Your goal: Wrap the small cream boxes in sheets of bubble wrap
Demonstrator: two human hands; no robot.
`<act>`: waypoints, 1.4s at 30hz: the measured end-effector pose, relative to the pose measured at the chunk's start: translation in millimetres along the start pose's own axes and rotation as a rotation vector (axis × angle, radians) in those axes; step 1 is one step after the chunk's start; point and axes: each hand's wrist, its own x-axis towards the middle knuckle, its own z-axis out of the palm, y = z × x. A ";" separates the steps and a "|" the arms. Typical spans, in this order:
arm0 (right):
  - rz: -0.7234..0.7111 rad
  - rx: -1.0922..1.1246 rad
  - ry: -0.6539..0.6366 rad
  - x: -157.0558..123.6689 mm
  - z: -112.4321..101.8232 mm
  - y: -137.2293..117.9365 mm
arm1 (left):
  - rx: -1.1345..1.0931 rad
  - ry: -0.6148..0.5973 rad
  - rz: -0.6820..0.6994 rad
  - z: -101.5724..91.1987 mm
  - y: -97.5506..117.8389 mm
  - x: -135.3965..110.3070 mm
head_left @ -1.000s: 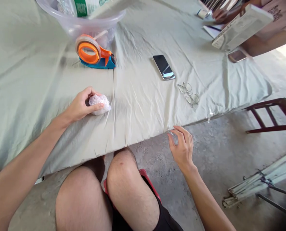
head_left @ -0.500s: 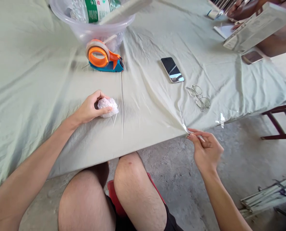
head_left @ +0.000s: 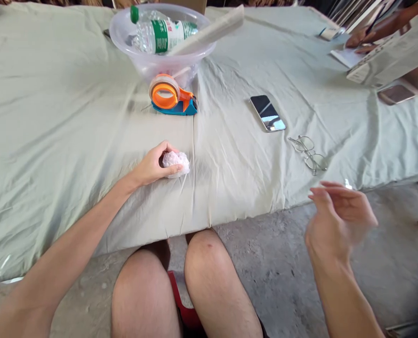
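Note:
My left hand is closed around a small bundle of bubble wrap, which rests on the cloth near the table's front edge. My right hand, somewhat blurred, hovers past the front edge, below the eyeglasses. Its thumb and fingertips come together in a pinch; whatever is between them does not show clearly. Just behind its fingers, a bit of clear tape clings to the table edge. Beyond the bundle stands an orange and blue tape dispenser with a roll of tape on it.
A pale tablecloth covers the table. Behind the dispenser, a translucent basin holds a green-labelled plastic bottle and a long pale roll. A phone lies right of centre. At far right, another person's hand holds a pen near a box.
My right hand has moved away from the cloth it was tugging by a clear strip, and the cloth has settled back. My left hand keeps its hold; the view has shifted.

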 end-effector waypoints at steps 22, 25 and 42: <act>-0.565 -0.106 -0.959 -65.4 205.1 -75.2 | 0.044 0.142 0.337 24.3 -28.4 -4.2; -0.521 -0.143 -1.005 -63.3 202.0 -79.0 | 0.082 0.150 0.389 24.7 -33.2 -2.5; -0.566 -0.324 -1.038 -57.7 208.0 -93.3 | 0.077 0.135 0.318 25.7 -16.2 -5.4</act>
